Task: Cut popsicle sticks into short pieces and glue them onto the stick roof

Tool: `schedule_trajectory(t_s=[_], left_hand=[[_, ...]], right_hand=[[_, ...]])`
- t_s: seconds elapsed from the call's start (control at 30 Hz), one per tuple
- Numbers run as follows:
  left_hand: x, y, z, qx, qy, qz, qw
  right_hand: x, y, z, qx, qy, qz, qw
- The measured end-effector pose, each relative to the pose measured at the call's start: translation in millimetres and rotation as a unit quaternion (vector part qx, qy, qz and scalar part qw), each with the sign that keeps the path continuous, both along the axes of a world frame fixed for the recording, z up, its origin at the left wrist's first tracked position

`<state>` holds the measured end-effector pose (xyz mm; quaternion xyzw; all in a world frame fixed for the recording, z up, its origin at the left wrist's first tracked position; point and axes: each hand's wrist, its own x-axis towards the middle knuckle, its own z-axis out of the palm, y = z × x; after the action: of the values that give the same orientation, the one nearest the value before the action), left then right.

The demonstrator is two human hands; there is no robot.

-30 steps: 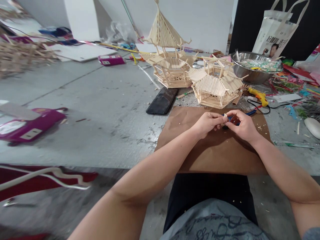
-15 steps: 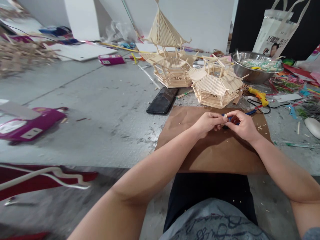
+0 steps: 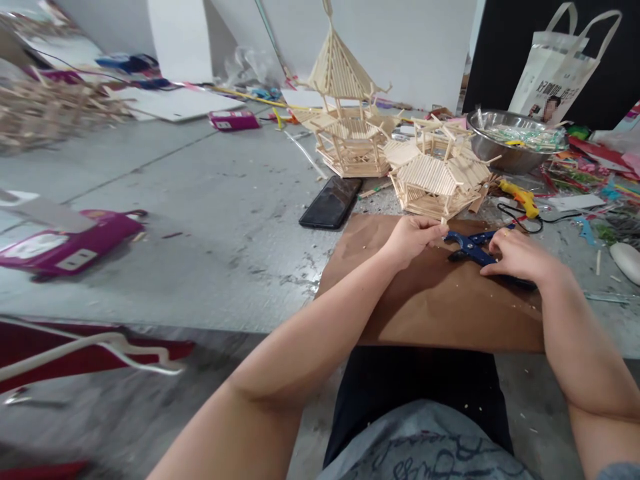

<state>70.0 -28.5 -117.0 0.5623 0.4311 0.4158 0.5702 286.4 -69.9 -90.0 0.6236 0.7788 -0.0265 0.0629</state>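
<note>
My left hand (image 3: 413, 237) is closed in a pinch on a small piece of wooden stick, just in front of the low stick-built pavilion roof (image 3: 440, 180). My right hand (image 3: 520, 257) rests on the handles of blue cutting pliers (image 3: 467, 245) lying on the brown paper sheet (image 3: 435, 300), fingers curled over them. The pliers' dark jaws point toward my left hand, a little apart from it. A taller stick pagoda (image 3: 347, 110) stands behind the low one.
A black phone (image 3: 331, 202) lies left of the brown paper. A yellow glue gun (image 3: 520, 197) with a black cord, a steel bowl (image 3: 515, 143) of sticks and coloured scraps sit at the right. Magenta boxes (image 3: 70, 240) lie on the grey floor at left.
My hands have come apart: the right one moved right and down with the pliers onto the paper, and the left one moved slightly up toward the low pavilion. The view shifted a little.
</note>
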Motion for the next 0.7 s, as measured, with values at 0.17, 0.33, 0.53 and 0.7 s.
schedule_trajectory(t_s=[0.17, 0.33, 0.53, 0.7], left_hand=[[-1, 0, -0.6, 0.030, 0.012, -0.009, 0.999], [-1, 1, -2.6, 0.062, 0.016, -0.023, 0.998], [-3, 2, -3.1, 0.075, -0.003, -0.022, 0.997], [-4, 1, -2.9, 0.113, -0.015, -0.058, 0.992]], right_hand=[[-5, -3, -0.4, -0.016, -0.009, -0.031, 0.999], [-2, -2, 3.7, -0.006, 0.049, -0.048, 0.998], [12, -7, 18.7, 0.059, 0.208, -0.079, 0.973], [17, -12, 28.4, 0.129, 0.348, -0.109, 0.922]])
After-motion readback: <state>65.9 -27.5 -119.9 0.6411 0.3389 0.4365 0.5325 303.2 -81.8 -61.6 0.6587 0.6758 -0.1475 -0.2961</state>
